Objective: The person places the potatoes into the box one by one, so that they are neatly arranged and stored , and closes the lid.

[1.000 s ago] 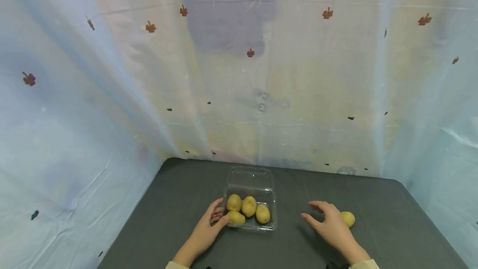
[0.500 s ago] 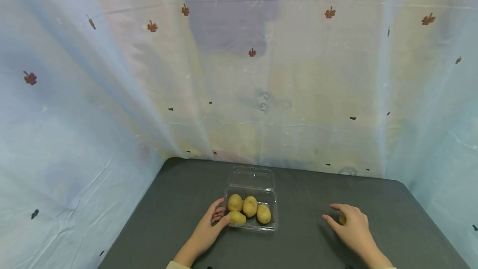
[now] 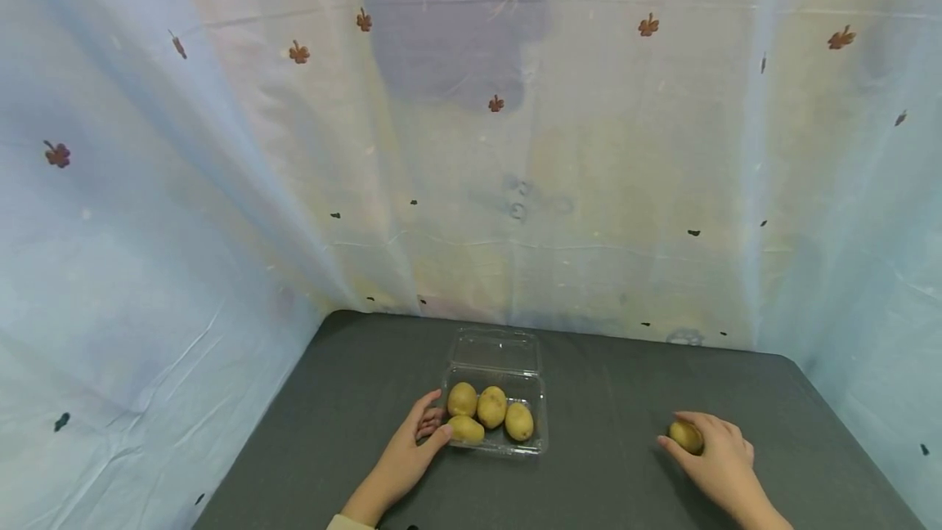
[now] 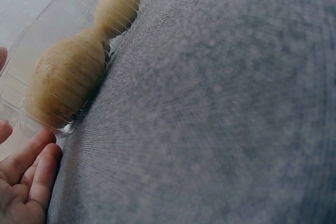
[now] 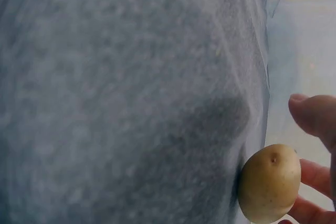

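Yellow-brown skin shows in the bend of the right grip (image 3: 717,452), whose thumb and fingers are parted around a lone potato (image 5: 270,184). In the right wrist view the thumb stands apart from it while the fingers lie behind, so the potato does not look pinched; whether those fingers touch it, I cannot tell. It appears to rest on the dark grey surface (image 3: 603,481), well to the right of a clear plastic container (image 3: 508,450).

At that container's left side is the left grip (image 3: 405,452), fingers loosely bent along the wall and thumb at the near-left corner, seemingly touching rather than clamping.

Four potatoes lie inside: a far-left potato (image 3: 462,399), a near-left potato (image 3: 466,430) just in front of it, a middle potato (image 3: 491,407) and a right-hand potato (image 3: 518,421). Behind them the hinged lid (image 3: 495,352) is folded back, away from the person.

Judged from how things lie, most of the handling looks done: four of the five visible potatoes sit in the container, the fifth is outside it and seemingly not yet lifted, and the lid is not closed.
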{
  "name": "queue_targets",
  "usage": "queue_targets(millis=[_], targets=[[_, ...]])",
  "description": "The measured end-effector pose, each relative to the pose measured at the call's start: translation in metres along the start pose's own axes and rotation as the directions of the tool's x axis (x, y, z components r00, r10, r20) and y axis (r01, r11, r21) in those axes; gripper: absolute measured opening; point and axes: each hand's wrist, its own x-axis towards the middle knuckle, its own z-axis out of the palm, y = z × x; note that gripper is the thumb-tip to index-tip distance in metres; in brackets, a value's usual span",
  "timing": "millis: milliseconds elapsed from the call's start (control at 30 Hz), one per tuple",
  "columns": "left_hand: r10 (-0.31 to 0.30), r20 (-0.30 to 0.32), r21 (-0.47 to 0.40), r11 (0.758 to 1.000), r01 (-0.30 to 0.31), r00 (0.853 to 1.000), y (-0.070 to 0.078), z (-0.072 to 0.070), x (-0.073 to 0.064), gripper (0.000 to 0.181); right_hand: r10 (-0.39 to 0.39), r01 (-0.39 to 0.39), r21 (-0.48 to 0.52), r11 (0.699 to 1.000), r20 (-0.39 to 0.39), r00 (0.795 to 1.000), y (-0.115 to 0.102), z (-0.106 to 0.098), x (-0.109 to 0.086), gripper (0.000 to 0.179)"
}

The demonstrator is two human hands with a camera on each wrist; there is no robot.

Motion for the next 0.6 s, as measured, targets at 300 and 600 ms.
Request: queue_targets(millis=[300,600], targets=[[0.004,0.010,-0.010,1.000,-0.004,1.000,0.024,-0.004,-0.007,0.062,0.024,-0.025,0.015,1.000,0.033,0.999,0.008,-0.003,-0.001,0.059],[0.013,-0.017,0.023,1.000,-0.013,1.000,-0.012,0.002,0.003,0.063,0.027,-0.028,0.036,0.999,0.021,0.999,0.011,-0.003,-0.003,0.057]])
